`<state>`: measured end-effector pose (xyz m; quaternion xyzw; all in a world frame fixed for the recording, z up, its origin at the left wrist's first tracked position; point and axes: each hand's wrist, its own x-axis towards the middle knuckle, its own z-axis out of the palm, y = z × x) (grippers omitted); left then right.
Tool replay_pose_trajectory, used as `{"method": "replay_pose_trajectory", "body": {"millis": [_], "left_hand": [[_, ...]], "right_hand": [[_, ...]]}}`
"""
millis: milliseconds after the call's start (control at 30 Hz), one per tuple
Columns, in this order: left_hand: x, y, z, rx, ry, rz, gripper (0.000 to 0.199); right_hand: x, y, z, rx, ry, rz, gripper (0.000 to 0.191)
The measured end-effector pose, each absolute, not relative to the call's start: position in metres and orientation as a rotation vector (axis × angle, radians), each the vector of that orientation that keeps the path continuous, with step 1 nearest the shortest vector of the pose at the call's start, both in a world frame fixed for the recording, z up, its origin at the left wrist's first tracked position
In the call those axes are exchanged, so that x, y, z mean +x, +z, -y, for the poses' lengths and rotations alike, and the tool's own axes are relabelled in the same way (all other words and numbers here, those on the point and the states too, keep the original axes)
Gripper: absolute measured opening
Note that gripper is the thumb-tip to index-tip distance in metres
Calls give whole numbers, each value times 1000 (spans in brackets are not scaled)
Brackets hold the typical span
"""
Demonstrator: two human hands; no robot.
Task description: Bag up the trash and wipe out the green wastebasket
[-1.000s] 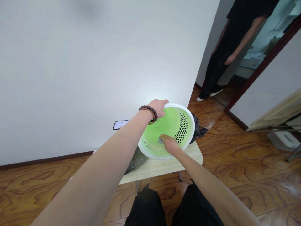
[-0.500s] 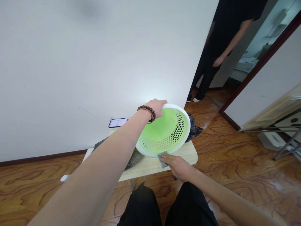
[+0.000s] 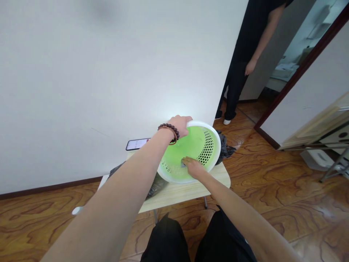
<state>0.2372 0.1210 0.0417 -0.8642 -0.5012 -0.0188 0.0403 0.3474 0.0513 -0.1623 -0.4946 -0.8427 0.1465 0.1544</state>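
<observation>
A round green and white plastic basket [image 3: 216,153] with a perforated wall stands tilted on a small pale wooden table [image 3: 174,194], its mouth facing me. My left hand [image 3: 178,124] is closed over the basket's far rim; a beaded bracelet circles that wrist. Inside the basket, my right hand [image 3: 194,168] is closed on a small grey cloth [image 3: 183,163] and rests near the green bottom and the lower wall. Most of the cloth is hidden under the fingers.
A phone [image 3: 136,144] lies by the white wall. Dark plastic bags [image 3: 225,148] sit behind the basket, another [image 3: 156,186] left of it. A person in dark clothes [image 3: 240,65] stands by the doorway at the right. A white box [image 3: 316,160] is on the floor.
My right hand has moved with the cloth from the basket's near outer rim up and into its inside. My left hand stays on the far rim. The person has shifted slightly left in view.
</observation>
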Motion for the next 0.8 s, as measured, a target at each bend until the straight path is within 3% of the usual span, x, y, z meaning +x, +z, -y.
{"method": "replay_pose_trajectory", "body": {"millis": [167,533,800], "left_hand": [[237,40,-122,-2675,-82,1539,46],[233,37,-125,-2695,-139,1519,45],[232,38,-124,-2704,-84,1552,48]], "right_hand": [[359,-183,-41,-1393,392,2497,54],[385,-169,9,-1169,364,2603,58],[352,-166,-42,-1615,462,2440,44]]}}
